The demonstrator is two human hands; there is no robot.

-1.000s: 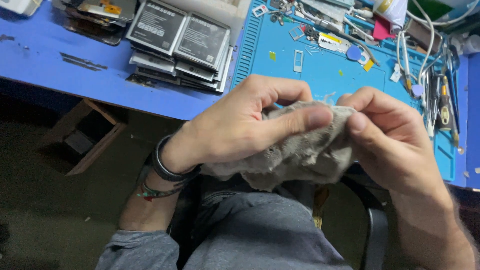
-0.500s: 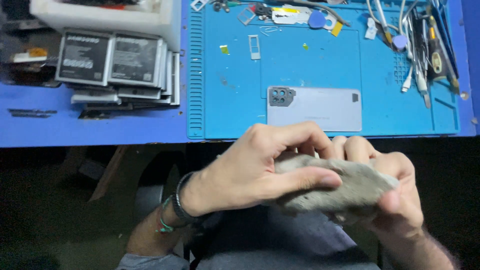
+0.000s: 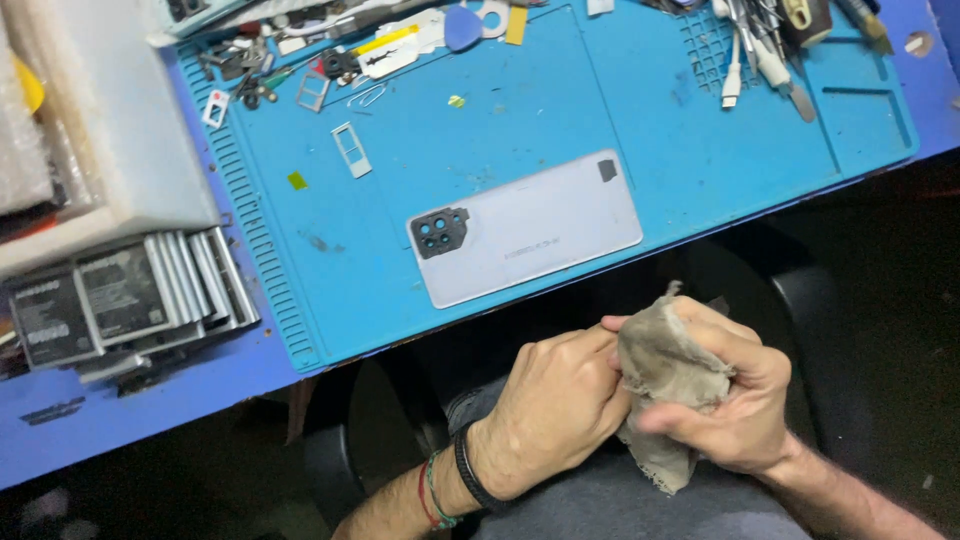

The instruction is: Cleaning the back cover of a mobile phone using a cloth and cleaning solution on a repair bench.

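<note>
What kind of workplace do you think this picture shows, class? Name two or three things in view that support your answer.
Probably a phone repair bench: a phone back cover lies on a blue repair mat, flat batteries are stacked beside it, and small tools lie along the mat's far edge.

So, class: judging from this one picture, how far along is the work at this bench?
Done: the phone lies camera side up on the blue mat, with small parts and tools pushed to the mat's far edge. In hand: both hands, left and right, bunch a grey cloth over the lap, off the phone. Left: the phone shows no cloth contact yet.
</note>
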